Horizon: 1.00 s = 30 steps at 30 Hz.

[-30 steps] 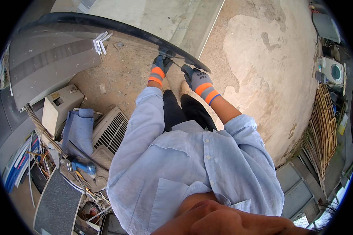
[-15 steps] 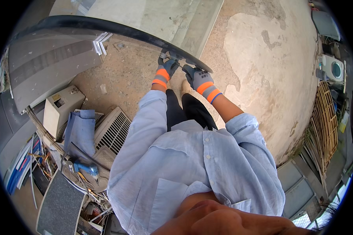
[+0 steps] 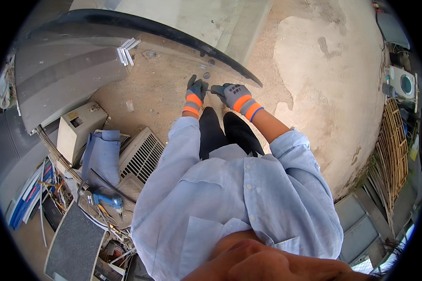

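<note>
My left hand [image 3: 197, 91] and my right hand [image 3: 235, 95] wear grey gloves with orange cuffs. They face each other in front of my legs, fingers closed. Between the fingertips shows a thin rod-like piece [image 3: 210, 90], too small to name and mostly hidden by the gloves. One finger of my left hand points up and away. Just beyond my hands stands a large panel with a thick black edge [image 3: 192, 43]; it looks see-through, like glass. Two small round spots [image 3: 206, 75] show on it near my left fingertips, apart from them.
At the left are a beige boxy casing [image 3: 75, 133], a blue cloth [image 3: 103, 157] and a slatted grille [image 3: 143, 152]. A blue power drill [image 3: 107, 200] lies among tools nearer me. Bamboo slats [image 3: 393, 145] and a white washing machine [image 3: 403, 84] line the right side.
Both hands have drawn back slightly from the panel's dark edge toward me. The round spots on the panel now show more plainly. The view has shifted a little.
</note>
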Each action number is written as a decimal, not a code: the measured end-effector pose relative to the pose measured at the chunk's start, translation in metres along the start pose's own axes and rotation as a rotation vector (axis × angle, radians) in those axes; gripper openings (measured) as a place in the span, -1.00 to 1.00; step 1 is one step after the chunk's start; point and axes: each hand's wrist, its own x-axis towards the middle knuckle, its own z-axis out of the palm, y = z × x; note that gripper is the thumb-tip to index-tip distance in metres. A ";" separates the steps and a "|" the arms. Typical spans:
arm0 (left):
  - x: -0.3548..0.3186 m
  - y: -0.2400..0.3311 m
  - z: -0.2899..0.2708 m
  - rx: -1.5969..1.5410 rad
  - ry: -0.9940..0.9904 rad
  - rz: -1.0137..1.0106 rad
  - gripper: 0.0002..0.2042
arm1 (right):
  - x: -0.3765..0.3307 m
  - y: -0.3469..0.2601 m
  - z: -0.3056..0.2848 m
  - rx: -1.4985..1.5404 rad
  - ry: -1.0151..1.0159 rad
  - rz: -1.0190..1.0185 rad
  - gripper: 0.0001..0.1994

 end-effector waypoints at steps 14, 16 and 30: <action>-0.015 0.013 -0.005 -0.042 0.140 -0.074 -0.46 | -0.050 0.010 0.026 0.558 0.321 0.152 -0.58; -0.017 0.020 -0.012 -0.007 0.147 -0.079 -0.48 | -0.051 0.005 0.029 0.624 0.321 0.140 -0.56; 0.011 0.173 -0.025 -0.067 0.144 0.101 -0.49 | 0.085 -0.095 0.013 0.504 0.431 -0.049 -0.58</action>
